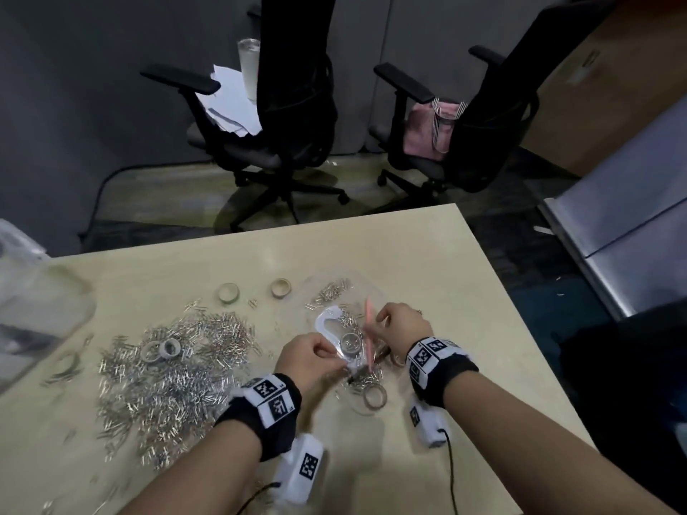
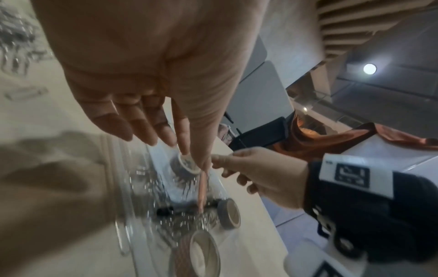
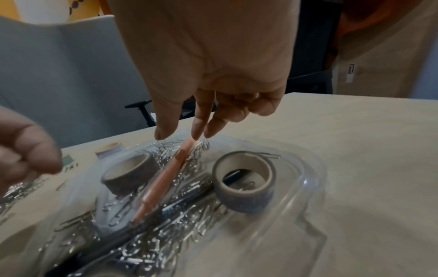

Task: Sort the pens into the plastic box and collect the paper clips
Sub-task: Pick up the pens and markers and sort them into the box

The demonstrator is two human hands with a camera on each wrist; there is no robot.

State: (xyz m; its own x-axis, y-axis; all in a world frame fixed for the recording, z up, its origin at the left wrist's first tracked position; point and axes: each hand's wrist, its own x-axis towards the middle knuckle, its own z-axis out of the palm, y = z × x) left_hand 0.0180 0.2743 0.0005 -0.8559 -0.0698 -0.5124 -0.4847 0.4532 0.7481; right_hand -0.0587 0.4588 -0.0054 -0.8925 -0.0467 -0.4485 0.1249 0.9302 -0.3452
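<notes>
A clear plastic box lies on the table in front of me, and paper clips, a dark pen and grey tape rolls are inside it. My right hand holds the upper end of a pink pen with its fingertips. The pen leans with its lower tip among the clips in the box. My left hand pinches the clear plastic at the box's left edge. A large heap of loose paper clips covers the table to the left.
More tape rolls lie by the heap and beyond the box. A big clear container stands at the table's left edge. Two office chairs stand past the far edge. The table's right corner is close to the box.
</notes>
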